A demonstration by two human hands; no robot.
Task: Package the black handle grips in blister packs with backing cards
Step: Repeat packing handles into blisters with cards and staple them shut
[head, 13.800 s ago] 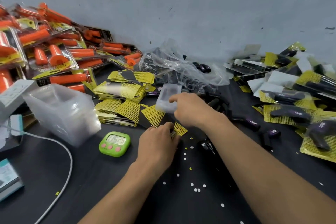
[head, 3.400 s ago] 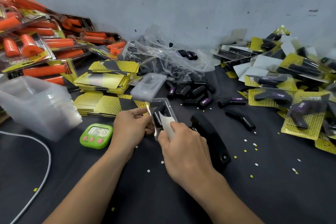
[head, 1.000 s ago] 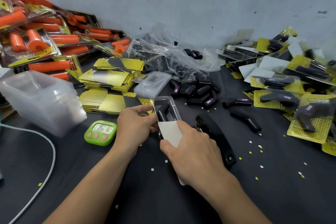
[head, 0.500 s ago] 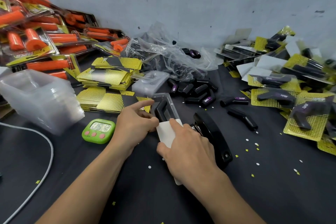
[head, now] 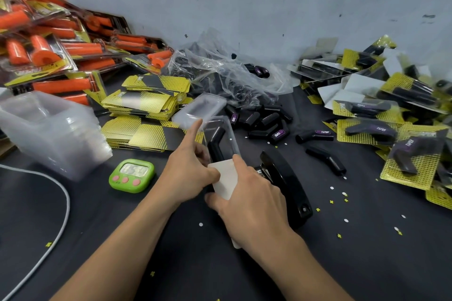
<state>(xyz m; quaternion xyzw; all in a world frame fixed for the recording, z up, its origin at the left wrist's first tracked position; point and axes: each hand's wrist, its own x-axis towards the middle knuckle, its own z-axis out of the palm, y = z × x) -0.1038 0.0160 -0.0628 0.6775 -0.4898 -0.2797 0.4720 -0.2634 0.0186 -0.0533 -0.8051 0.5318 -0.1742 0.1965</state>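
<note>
A clear blister pack (head: 226, 138) lies open side up at the table's middle with a black handle grip (head: 215, 145) inside. My left hand (head: 188, 173) grips its left edge, index finger raised. My right hand (head: 249, 205) holds a backing card (head: 225, 178), white side up, part way over the blister's near end. Loose black grips (head: 259, 120) lie just behind. Stacks of yellow backing cards (head: 146, 105) sit to the left, and an empty blister (head: 198, 111) rests beside them.
A black stapler (head: 286, 183) lies right of my hands. A green timer (head: 132, 175) and a stack of clear blisters (head: 49, 129) sit left, with a white cable (head: 61, 215). Finished yellow packs (head: 381, 127) pile at right, orange-grip packs (head: 49, 51) at far left, a plastic bag (head: 227, 73) behind.
My right hand has pushed the white card a little further along the blister over the last second. My left index finger has lifted. The grip stays in the blister.
</note>
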